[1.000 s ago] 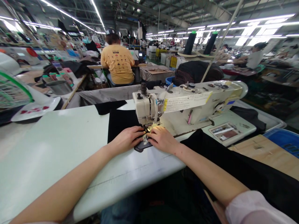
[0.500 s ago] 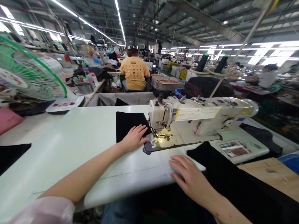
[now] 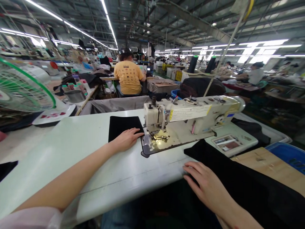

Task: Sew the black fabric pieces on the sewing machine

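Note:
My left hand [image 3: 127, 139] lies flat, fingers stretched out, on the edge of a black fabric piece [image 3: 124, 125] left of the sewing machine [image 3: 190, 114]. That piece rests on the pale table [image 3: 95, 165], its right edge close to the lit needle area [image 3: 160, 137]. My right hand [image 3: 205, 181] is over the table's front edge with its fingers apart and nothing in them. Beside it, a larger black fabric [image 3: 221, 165] runs from the tabletop down to the right; whether the hand touches it I cannot tell.
A green-rimmed fan [image 3: 26, 89] stands at the left, near a metal pot [image 3: 75, 96]. At the right are a wooden board [image 3: 264, 165] and a blue bin [image 3: 286, 152]. A person in a yellow shirt [image 3: 130, 76] sits ahead. Thread cones [image 3: 193, 64] stand behind the machine.
The view has turned to the right, so the scene sits further left. My left hand stays on the black piece, its fingers now closer together. My right hand has moved right, nearer the larger fabric.

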The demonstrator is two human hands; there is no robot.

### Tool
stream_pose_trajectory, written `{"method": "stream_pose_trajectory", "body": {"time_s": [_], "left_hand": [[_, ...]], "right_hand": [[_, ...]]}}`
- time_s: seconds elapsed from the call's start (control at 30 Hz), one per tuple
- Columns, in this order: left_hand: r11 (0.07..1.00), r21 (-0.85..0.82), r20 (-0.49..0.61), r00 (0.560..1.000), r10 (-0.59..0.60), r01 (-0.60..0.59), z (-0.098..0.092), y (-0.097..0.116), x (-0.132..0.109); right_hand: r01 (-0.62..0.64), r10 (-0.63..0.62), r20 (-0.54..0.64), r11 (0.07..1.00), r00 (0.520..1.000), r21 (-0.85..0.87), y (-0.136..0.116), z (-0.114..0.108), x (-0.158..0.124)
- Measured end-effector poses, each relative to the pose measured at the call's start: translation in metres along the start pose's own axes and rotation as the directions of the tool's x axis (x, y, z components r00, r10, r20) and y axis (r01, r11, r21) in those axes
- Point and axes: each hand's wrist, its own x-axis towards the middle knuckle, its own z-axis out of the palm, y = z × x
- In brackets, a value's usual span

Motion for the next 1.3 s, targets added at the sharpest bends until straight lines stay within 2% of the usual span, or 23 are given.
{"method": "stream_pose_trajectory", "body": {"time_s": [0.13,0.2,0.23,0.3,0.37,0.43,0.5,0.63,0.77,0.87,0.93,1.0,1.07,1.1,1.17,1.23,1.3], "left_hand": [[0.977,0.055,-0.11,0.974,-0.2,0.207,-0.005,-0.014,0.021],[0.956,0.039,-0.183,0.943,-0.278,0.289,-0.005,-0.007,0.028],[0.956,0.018,-0.215,0.935,-0.281,0.292,-0.003,0.0,0.029],[0.975,-0.032,-0.258,0.94,-0.222,0.222,0.005,0.019,0.024],[0.991,-0.081,-0.272,0.954,-0.129,0.111,0.018,0.039,0.013],[0.991,-0.131,-0.283,0.957,-0.065,0.029,0.033,0.057,-0.001],[0.983,-0.182,-0.314,0.949,-0.037,-0.022,0.045,0.068,-0.012],[0.967,-0.251,-0.364,0.93,-0.047,-0.049,0.051,0.073,-0.02],[0.963,-0.262,-0.381,0.924,-0.038,-0.068,0.047,0.07,-0.02],[0.96,-0.271,-0.385,0.922,-0.036,-0.076,0.045,0.07,-0.02],[0.958,-0.275,-0.386,0.922,-0.033,-0.081,0.045,0.07,-0.02],[0.959,-0.271,-0.395,0.918,-0.029,-0.086,0.043,0.07,-0.021],[0.96,-0.264,-0.433,0.901,-0.028,-0.097,0.038,0.071,-0.021],[0.958,-0.262,-0.47,0.882,-0.024,-0.114,0.032,0.073,-0.02],[0.943,-0.27,-0.569,0.823,0.008,-0.195,0.016,0.082,-0.02],[0.898,-0.31,-0.642,0.765,0.044,-0.312,-0.008,0.102,-0.021],[0.826,-0.394,-0.666,0.745,0.046,-0.403,-0.037,0.131,-0.026]], "right_hand": [[-0.094,0.092,-0.027,0.992,0.995,-0.089,0.014,-0.019,-0.014],[-0.224,0.217,-0.058,0.96,0.974,-0.166,0.025,-0.032,-0.022],[-0.304,0.294,-0.08,0.931,0.952,-0.201,0.031,-0.04,-0.026],[-0.456,0.443,-0.107,0.859,0.89,-0.233,0.042,-0.053,-0.034],[-0.534,0.53,-0.081,0.816,0.844,-0.223,0.048,-0.061,-0.04],[-0.521,0.528,-0.025,0.829,0.849,-0.205,0.049,-0.061,-0.044],[-0.467,0.481,0.021,0.86,0.876,-0.204,0.044,-0.054,-0.043],[-0.441,0.454,0.096,0.888,0.886,-0.13,0.037,-0.032,-0.037],[-0.483,0.482,0.067,0.876,0.874,-0.005,0.045,-0.026,-0.038],[-0.52,0.525,-0.017,0.846,0.851,0.121,0.062,-0.041,-0.044],[-0.567,0.593,-0.149,0.802,0.791,0.188,0.077,-0.062,-0.048],[-0.604,0.646,-0.32,0.763,0.693,0.23,0.092,-0.088,-0.05],[-0.607,0.644,-0.47,0.753,0.603,0.254,0.105,-0.118,-0.048],[-0.596,0.629,-0.527,0.76,0.572,0.259,0.109,-0.133,-0.045],[-0.562,0.581,-0.608,0.787,0.54,0.254,0.112,-0.16,-0.035],[-0.503,0.533,-0.677,0.821,0.508,0.269,0.105,-0.181,-0.02],[-0.395,0.558,-0.681,0.826,0.474,0.402,0.088,-0.191,-0.002]]}}
